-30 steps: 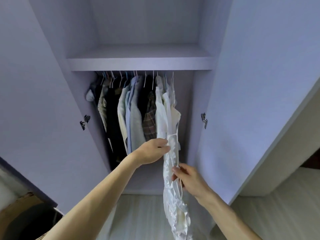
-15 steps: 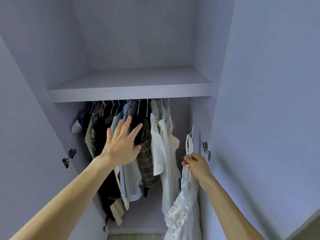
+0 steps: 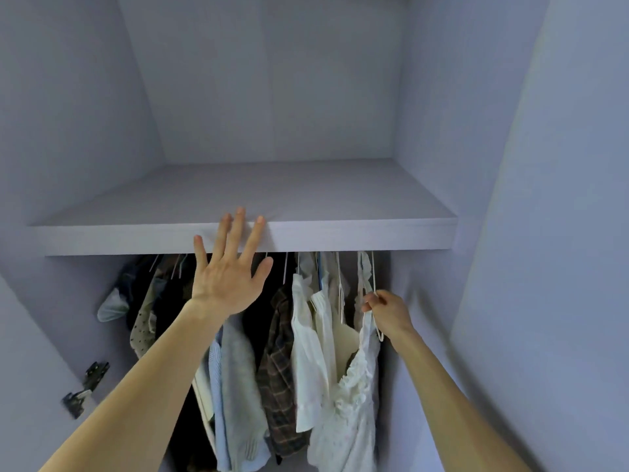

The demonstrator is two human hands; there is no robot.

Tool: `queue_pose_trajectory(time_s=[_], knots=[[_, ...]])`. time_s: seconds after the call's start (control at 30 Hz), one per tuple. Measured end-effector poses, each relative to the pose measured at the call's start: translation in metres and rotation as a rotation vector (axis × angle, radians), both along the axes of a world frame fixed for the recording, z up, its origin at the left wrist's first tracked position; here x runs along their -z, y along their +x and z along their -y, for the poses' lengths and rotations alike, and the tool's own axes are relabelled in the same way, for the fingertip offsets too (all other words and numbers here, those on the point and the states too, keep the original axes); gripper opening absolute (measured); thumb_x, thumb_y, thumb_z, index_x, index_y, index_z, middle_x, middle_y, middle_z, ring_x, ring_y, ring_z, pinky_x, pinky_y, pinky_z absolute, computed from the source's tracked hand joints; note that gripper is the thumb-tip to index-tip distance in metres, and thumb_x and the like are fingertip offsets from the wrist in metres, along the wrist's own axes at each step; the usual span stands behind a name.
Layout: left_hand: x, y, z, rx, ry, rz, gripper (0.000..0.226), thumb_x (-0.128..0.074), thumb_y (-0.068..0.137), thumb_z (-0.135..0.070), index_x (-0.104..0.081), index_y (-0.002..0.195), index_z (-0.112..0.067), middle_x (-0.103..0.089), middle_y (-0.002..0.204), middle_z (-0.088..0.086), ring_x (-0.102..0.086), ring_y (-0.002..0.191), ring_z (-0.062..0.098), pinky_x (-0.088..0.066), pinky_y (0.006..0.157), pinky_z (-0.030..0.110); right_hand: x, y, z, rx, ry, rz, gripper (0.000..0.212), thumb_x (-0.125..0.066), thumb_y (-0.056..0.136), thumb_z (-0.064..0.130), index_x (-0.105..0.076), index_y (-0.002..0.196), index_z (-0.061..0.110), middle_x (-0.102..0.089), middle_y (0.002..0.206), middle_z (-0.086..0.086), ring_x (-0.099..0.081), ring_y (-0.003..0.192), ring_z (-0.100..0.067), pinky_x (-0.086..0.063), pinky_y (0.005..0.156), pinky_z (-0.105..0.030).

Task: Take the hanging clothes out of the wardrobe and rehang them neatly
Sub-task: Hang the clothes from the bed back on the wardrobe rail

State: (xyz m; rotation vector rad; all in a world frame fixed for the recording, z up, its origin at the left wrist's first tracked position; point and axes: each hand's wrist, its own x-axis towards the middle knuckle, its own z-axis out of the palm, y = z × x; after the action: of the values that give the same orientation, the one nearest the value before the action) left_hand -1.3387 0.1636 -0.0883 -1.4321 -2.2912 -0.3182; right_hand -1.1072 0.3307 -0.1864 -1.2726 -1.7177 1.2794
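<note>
Head view, right hand [image 3: 391, 313] pinching dress [image 3: 355, 400], vertical

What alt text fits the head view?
The right hand pinches the wire hanger of a white ruffled top at the right end of a row of hanging clothes. The left hand, fingers spread, is raised in front of the shelf edge above.

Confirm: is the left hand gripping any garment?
No, the left hand is open, fingers spread by the shelf edge, holding nothing; only the right hand pinches the white dress.
</note>
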Motion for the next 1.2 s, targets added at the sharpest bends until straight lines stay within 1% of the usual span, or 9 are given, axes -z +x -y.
queue_pose_trajectory(time_s=[0.13,0.23,0.43,0.5,0.57,0.67,0.87,1.03,1.2], knots=[[0.017,-0.007,-0.019,-0.035,0.043,0.018,0.070,-0.005,0.097,-0.068,0.042,0.140,-0.040,0.051,0.148,-0.002,0.043,0.140,0.021,0.011,0.118,0.061,0.008,-0.022,-0.035,-0.004,0.011,-0.005,0.023,-0.044,0.101,0.013,-0.063,0.087,0.015,-0.068,0.076,0.003,-0.062,0.082,-0.016,-0.047,0.086,-0.033],[0.023,-0.014,-0.024,-0.028,0.070,0.003,0.068,-0.006,0.098,-0.067,0.041,0.140,-0.042,0.050,0.149,-0.004,0.043,0.140,0.019,0.013,0.117,0.061,0.014,-0.040,-0.054,-0.032,0.015,0.028,0.023,-0.044,0.101,0.015,-0.063,0.089,0.017,-0.069,0.078,0.004,-0.063,0.083,-0.016,-0.048,0.078,-0.029],[0.034,-0.022,-0.030,-0.027,0.116,-0.045,0.070,-0.011,0.098,-0.065,0.032,0.148,-0.040,0.042,0.155,-0.004,0.035,0.145,0.021,0.009,0.117,0.064,0.046,-0.057,-0.057,-0.086,0.073,0.127,0.027,-0.043,0.104,0.027,-0.059,0.084,0.017,-0.067,0.081,0.003,-0.057,0.067,-0.012,-0.039,0.051,-0.011],[0.035,-0.022,-0.032,-0.031,0.120,-0.045,0.070,-0.011,0.098,-0.065,0.031,0.148,-0.039,0.042,0.155,-0.004,0.035,0.145,0.021,0.009,0.117,0.064,0.057,-0.057,-0.054,-0.094,0.103,0.147,0.024,-0.043,0.104,0.034,-0.060,0.095,0.020,-0.066,0.092,0.006,-0.061,0.084,-0.017,-0.044,0.066,-0.014],[0.035,-0.022,-0.031,-0.031,0.131,-0.056,0.071,-0.013,0.099,-0.065,0.029,0.150,-0.038,0.041,0.156,-0.003,0.034,0.146,0.021,0.007,0.117,0.065,0.069,-0.057,-0.051,-0.099,0.184,0.215,0.031,-0.045,0.104,0.034,-0.057,0.126,0.017,-0.062,0.117,0.000,-0.060,0.107,-0.022,-0.046,0.088,-0.026],[0.036,-0.022,-0.031,-0.035,0.138,-0.055,0.071,-0.015,0.100,-0.063,0.028,0.150,-0.038,0.040,0.156,-0.003,0.034,0.146,0.022,0.005,0.118,0.065,0.084,-0.056,-0.041,-0.097,0.291,0.292,0.049,-0.039,0.105,0.024,-0.031,0.153,0.021,-0.046,0.136,-0.009,-0.058,0.114,-0.028,-0.048,0.095,-0.034],[0.030,-0.013,-0.028,-0.075,0.075,-0.014,0.072,-0.015,0.100,-0.064,0.037,0.143,-0.040,0.048,0.150,-0.003,0.034,0.146,0.023,0.004,0.119,0.063,0.077,-0.062,-0.044,-0.122,0.350,0.426,0.051,-0.034,0.105,0.024,-0.026,0.156,0.021,-0.042,0.133,-0.015,-0.057,0.110,-0.033,-0.047,0.092,-0.036],[0.021,0.000,-0.015,-0.068,0.059,0.040,0.077,-0.023,0.099,-0.065,0.027,0.151,-0.039,0.034,0.160,-0.001,0.029,0.148,0.023,0.002,0.119,0.060,0.067,-0.049,-0.023,-0.135,0.365,0.514,0.056,-0.038,0.103,0.028,-0.020,0.156,0.023,-0.036,0.141,-0.016,-0.048,0.122,-0.035,-0.045,0.102,-0.041],[0.037,0.026,0.030,-0.087,0.002,0.307,0.071,-0.025,0.100,-0.059,0.019,0.153,-0.044,0.021,0.164,-0.008,0.014,0.153,0.021,0.000,0.121,0.058,0.056,-0.032,0.018,-0.118,0.440,0.423,0.045,-0.053,0.098,0.025,-0.048,0.143,0.023,-0.043,0.146,-0.008,-0.041,0.133,-0.030,-0.038,0.109,-0.038]])
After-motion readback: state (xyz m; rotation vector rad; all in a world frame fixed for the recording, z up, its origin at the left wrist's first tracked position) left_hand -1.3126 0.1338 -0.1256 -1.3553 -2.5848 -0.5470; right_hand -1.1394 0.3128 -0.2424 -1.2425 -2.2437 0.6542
